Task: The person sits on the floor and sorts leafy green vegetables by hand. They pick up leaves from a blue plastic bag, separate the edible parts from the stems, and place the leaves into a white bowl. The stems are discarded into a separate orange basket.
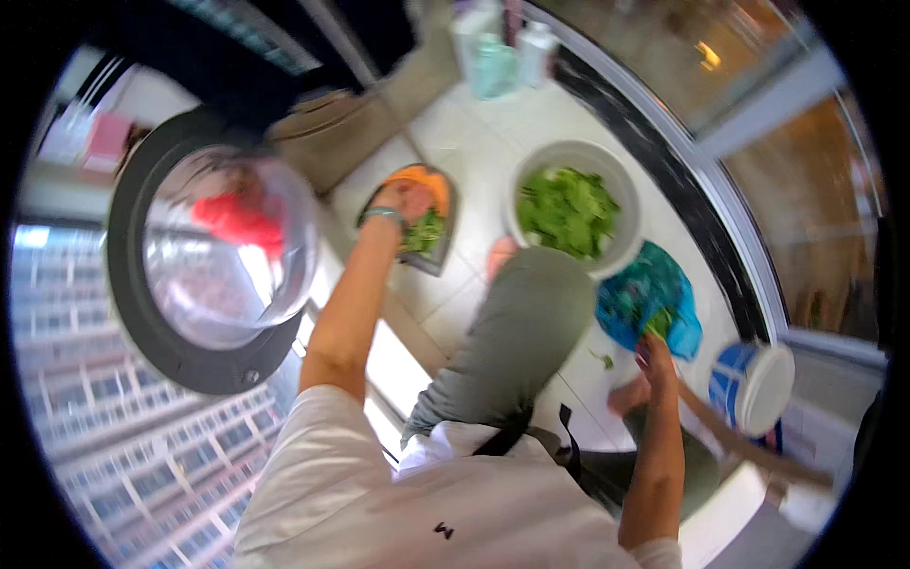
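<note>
My left hand (406, 201), with a band on its wrist, reaches down over an orange and grey dustpan (438, 254). Loose greens (427, 232) lie in the pan beside the hand; its fingers are blurred. On the other side, my right hand (650, 358) is closed on a leafy green (659, 323) at the mouth of a blue plastic bag (684, 334). Between the two, a pale round basin (630, 185) holds a heap of green leaves (567, 211). One stray leaf (602, 359) lies on the tiles near the bag.
A front-loading washer door (128, 275) hangs open at the left, red cloth showing behind it. Bottles (537, 52) stand at the back. A blue and white bucket (758, 387) sits at the right, near a sliding glass door (697, 156). My bent knee (531, 303) fills the middle.
</note>
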{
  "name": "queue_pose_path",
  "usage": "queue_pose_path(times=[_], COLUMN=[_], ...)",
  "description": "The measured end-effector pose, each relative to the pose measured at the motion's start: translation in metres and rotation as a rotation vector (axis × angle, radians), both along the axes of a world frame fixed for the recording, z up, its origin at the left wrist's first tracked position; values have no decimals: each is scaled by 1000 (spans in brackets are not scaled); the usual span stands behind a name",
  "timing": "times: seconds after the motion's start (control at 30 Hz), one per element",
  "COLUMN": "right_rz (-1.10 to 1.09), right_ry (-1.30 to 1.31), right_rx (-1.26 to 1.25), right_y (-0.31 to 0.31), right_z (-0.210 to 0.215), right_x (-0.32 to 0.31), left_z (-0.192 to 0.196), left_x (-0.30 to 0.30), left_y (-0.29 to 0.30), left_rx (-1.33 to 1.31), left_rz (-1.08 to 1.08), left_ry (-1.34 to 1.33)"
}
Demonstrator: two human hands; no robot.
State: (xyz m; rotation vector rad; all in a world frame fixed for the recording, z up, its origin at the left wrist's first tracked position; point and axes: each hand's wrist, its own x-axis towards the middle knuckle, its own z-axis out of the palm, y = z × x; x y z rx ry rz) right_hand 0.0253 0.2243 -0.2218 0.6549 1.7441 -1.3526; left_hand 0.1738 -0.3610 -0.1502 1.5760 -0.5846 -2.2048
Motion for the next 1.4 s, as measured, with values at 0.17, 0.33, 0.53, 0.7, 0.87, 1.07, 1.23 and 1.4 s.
queue_pose_path(times=[0.17,0.33,0.53,0.7,0.87,1.07,1.23,1.4], right_rz=[-21,-252,-575,-902,-829,-715,-220,-48], right_ry=[43,113,196,52,-155,-145,-96,138], right_rx=[108,119,-136,-360,-29,341,688,810], right_y=[-18,9,7,-5,-6,3,10,29], right_z=[11,-8,-12,-19,-39,-95,-134,-159], right_x=[-3,-17,-43,-73,-69,-67,-54,-53], left_z=[82,223,255,208,187,192,192,189], left_x=[-22,-83,-130,-154,-150,-154,-150,-150], left_y=[42,167,296,346,350,352,352,354], left_rx=[-131,-685,-957,-1184,-1547,-1682,-1862,-1916], left_rz=[-493,-992,-1370,-1524,-1728,-1777,-1750,-1763], left_ry=[426,458,776,786,591,522,499,535])
